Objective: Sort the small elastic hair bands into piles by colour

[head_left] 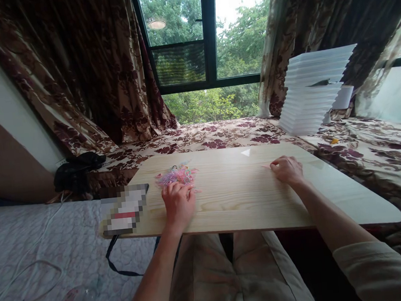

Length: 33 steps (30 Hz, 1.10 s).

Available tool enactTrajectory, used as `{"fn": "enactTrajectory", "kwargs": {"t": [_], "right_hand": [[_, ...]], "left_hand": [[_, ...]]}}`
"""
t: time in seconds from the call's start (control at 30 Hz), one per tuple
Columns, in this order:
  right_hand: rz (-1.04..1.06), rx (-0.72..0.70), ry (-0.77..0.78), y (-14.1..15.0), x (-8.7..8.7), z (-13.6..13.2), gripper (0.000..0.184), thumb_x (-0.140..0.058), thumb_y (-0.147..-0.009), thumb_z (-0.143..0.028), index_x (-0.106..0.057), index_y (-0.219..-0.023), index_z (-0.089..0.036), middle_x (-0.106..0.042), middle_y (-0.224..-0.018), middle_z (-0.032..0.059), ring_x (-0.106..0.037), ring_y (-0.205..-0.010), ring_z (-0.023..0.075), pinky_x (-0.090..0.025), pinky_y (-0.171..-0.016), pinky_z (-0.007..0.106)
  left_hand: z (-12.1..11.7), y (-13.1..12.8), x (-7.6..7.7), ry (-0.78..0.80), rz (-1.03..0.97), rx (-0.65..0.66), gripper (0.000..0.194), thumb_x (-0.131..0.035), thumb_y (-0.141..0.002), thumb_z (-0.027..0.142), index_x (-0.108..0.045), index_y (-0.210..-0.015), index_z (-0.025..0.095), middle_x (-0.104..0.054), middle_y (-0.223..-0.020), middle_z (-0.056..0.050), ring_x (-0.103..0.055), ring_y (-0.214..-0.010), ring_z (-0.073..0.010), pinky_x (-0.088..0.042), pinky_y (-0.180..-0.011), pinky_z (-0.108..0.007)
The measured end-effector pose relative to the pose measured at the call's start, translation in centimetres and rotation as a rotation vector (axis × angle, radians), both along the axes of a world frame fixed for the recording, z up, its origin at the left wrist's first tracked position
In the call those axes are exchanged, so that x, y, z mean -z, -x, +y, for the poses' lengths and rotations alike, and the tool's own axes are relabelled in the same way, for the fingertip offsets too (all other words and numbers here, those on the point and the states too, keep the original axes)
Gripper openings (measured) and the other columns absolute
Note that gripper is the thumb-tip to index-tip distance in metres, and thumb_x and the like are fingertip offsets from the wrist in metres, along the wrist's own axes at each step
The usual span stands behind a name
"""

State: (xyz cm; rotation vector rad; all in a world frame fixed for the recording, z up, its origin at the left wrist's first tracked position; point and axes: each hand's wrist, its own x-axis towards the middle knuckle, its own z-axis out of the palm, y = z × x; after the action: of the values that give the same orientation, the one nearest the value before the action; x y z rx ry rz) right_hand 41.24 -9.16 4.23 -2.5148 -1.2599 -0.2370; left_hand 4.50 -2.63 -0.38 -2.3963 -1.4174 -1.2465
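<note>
Loosely heaped near the far left corner of the desk (234, 206), the pastel tangle of loops and strands (177, 173) looks feather-light, soft and prone to snagging, best lifted by a loose end. The left hand (179, 205) arches palm-down at its near side; what it grips, I cannot tell. Toward the far right corner, the right hand (288, 169) rests low, fingertips pinching a thin pink strand (266, 166).

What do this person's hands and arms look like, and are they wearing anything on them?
Both the left hand and right hand are human and ungloved, with no watch or bracelet showing. A loose, plain, light greyish-beige fabric sleeve ends on the right forearm; no sleeve shows on the left.
</note>
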Motion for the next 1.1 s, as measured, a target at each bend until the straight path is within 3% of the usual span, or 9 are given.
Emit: {"fn": "enactTrajectory", "kwargs": {"t": [0.13,0.23,0.47,0.63,0.9,1.1], "right_hand": [[-0.010,-0.010,-0.057,0.3,-0.5,-0.7,0.033,-0.050,-0.084,-0.031,-0.078,-0.098,-0.021,-0.069,-0.117,0.0131,-0.054,-0.112,0.0337,-0.043,-0.087,0.045],[-0.006,-0.088,-0.144,2.3,-0.4,-0.6,0.032,-0.051,-0.085,-0.032,-0.078,-0.098,-0.020,-0.070,-0.113,0.0132,-0.056,-0.110,0.0340,-0.044,-0.086,0.046],[0.147,-0.561,-0.268,13.9,1.2,1.6,0.021,-0.055,-0.085,-0.025,-0.076,-0.088,-0.025,-0.073,-0.098,0.0065,-0.058,-0.102,0.0263,-0.043,-0.090,0.040],[0.207,-0.696,-0.175,19.9,1.7,2.7,0.017,-0.059,-0.084,-0.024,-0.075,-0.086,-0.025,-0.071,-0.103,0.0064,-0.056,-0.105,0.0258,-0.040,-0.092,0.040],[0.245,-0.684,-0.200,20.6,2.9,3.8,0.015,-0.062,-0.083,-0.032,-0.076,-0.084,-0.026,-0.068,-0.108,0.0068,-0.050,-0.114,0.0280,-0.037,-0.095,0.043],[0.238,-0.679,-0.165,20.9,2.8,4.1,0.016,-0.061,-0.084,-0.029,-0.076,-0.081,-0.025,-0.068,-0.107,0.0061,-0.049,-0.113,0.0262,-0.036,-0.096,0.041]], "left_hand": [[-0.1,0.0,-0.3,0.028,0.003,-0.039,0.017,-0.059,-0.084,0.022,-0.075,-0.087,0.022,-0.074,-0.097,-0.007,-0.057,-0.107,-0.0293,-0.039,-0.101,-0.049],[-0.3,0.0,-0.5,0.068,-0.018,-0.068,0.017,-0.060,-0.083,0.021,-0.076,-0.088,0.022,-0.074,-0.097,-0.007,-0.057,-0.108,-0.0292,-0.037,-0.103,-0.049],[-0.5,-0.1,-0.8,0.111,-0.043,-0.111,0.017,-0.060,-0.083,0.019,-0.075,-0.088,0.024,-0.072,-0.100,-0.007,-0.056,-0.111,-0.0274,-0.036,-0.105,-0.048],[-0.7,-0.1,-1.0,0.138,-0.051,-0.101,0.017,-0.060,-0.083,0.019,-0.075,-0.090,0.023,-0.072,-0.101,-0.006,-0.054,-0.114,-0.0278,-0.035,-0.106,-0.050],[-0.2,0.1,-1.0,0.123,-0.143,-0.092,0.024,-0.053,-0.085,0.014,-0.075,-0.092,0.022,-0.071,-0.099,-0.008,-0.057,-0.108,-0.0270,-0.039,-0.103,-0.050],[0.1,0.2,-0.9,0.141,-0.206,-0.122,0.029,-0.049,-0.085,0.011,-0.074,-0.098,0.021,-0.070,-0.102,-0.009,-0.056,-0.111,-0.0270,-0.039,-0.104,-0.048]]}}
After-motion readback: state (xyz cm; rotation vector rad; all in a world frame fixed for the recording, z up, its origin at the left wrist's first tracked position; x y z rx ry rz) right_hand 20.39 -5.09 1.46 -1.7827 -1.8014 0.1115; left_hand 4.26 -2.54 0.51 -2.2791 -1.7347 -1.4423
